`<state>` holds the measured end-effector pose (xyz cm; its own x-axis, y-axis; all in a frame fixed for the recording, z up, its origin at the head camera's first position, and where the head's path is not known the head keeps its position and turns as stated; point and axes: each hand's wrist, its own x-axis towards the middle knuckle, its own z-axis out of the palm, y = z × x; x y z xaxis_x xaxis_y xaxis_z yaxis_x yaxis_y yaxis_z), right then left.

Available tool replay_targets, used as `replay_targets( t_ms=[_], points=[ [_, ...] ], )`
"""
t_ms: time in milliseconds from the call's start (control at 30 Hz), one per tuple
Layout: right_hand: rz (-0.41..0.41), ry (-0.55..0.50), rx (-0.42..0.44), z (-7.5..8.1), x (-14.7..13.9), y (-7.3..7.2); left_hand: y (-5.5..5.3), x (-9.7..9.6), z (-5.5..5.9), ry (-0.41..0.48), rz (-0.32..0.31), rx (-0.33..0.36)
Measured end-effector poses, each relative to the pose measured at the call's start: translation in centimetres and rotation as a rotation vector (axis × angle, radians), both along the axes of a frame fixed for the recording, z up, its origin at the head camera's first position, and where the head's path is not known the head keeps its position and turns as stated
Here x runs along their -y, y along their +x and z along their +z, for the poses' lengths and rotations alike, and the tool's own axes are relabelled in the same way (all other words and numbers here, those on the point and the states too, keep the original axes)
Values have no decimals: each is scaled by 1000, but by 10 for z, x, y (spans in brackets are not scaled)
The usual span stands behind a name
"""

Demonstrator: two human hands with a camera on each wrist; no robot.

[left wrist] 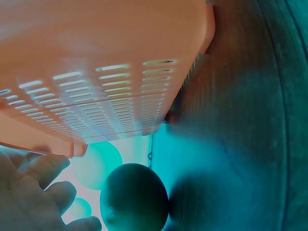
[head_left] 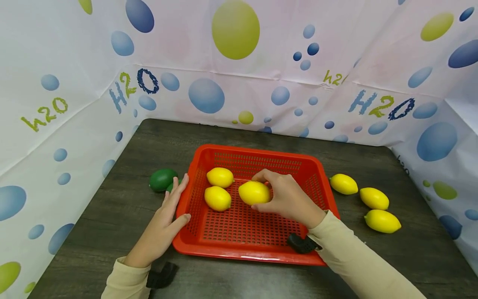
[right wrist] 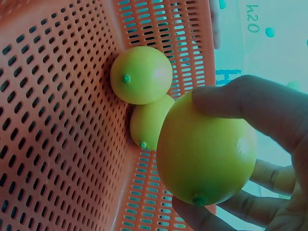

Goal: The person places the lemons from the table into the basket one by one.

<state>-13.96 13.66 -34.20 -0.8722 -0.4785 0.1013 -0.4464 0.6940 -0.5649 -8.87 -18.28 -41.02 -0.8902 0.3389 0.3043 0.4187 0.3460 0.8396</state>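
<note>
A yellow lemon (head_left: 254,192) is pinched between the thumb and fingers of my right hand (head_left: 285,195), above the floor of a red perforated basket (head_left: 250,257). In the right wrist view that lemon (right wrist: 207,149) fills the middle, with the thumb on one side and fingers on the other. Two more lemons lie inside the basket at its left, one lemon (head_left: 220,177) behind the other lemon (head_left: 218,198). My left hand (head_left: 164,220) rests on the basket's left rim with its fingers extended. Just beyond those fingers lies a dark green fruit (head_left: 162,180), and a second green one is mostly hidden.
Right of the basket, three lemons sit on the dark wooden table (head_left: 112,216): one lemon (head_left: 344,184) near the basket, another lemon (head_left: 374,198) and a third lemon (head_left: 382,221) farther right. A white sheet (head_left: 179,50) with printed bubbles hangs behind and at both sides.
</note>
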Motion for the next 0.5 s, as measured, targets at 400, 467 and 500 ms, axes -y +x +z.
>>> replay_targets(
  t_ms=[400,467,500],
  points=[
    [81,38,74,-3,15,-4,2,0,1,4,2,22],
    [97,23,105,-3,17,-5,2,0,1,7,5,27],
    [105,15,118,-3,18,-6,2,0,1,8,7,28]
  ],
)
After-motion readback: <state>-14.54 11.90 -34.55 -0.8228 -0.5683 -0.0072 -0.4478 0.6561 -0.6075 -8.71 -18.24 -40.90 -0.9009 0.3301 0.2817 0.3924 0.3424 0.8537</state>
